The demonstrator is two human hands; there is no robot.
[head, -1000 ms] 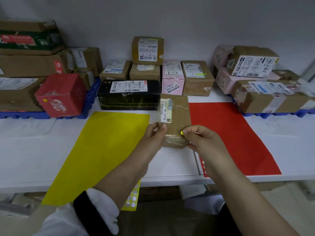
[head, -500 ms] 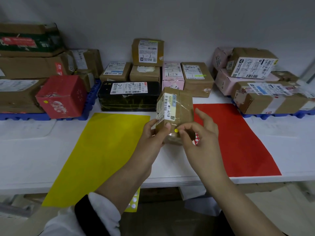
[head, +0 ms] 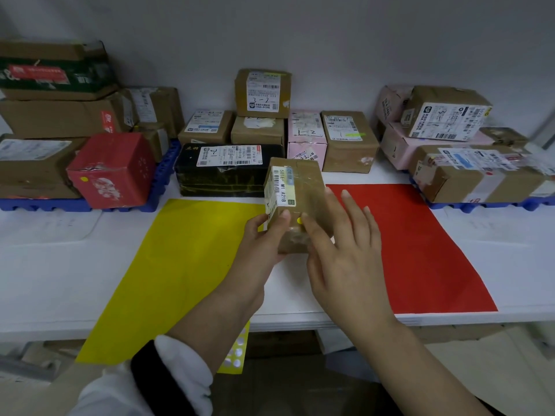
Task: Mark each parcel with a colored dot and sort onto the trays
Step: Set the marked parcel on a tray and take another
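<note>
A small brown taped parcel (head: 303,190) with a white barcode label is held above the table between the yellow sheet (head: 180,265) and the red sheet (head: 414,250). My left hand (head: 264,238) grips its lower left corner. A yellow dot (head: 299,220) sits on its near face. My right hand (head: 345,250) has its fingers spread, the forefinger tip touching the parcel beside the dot. A yellow sticker sheet (head: 235,352) with several empty spots hangs below the table edge, partly behind my left forearm.
Several unsorted parcels (head: 261,94) stand along the back wall, with a black one (head: 228,169) in front. The left blue tray (head: 159,178) holds a red box (head: 112,171) with a yellow dot and brown cartons. The right blue tray (head: 537,202) carries pink and brown parcels.
The parcel has tilted upright and risen a little. My right hand has gone from pinching at the dot to spread fingers, with only the forefinger on the parcel.
</note>
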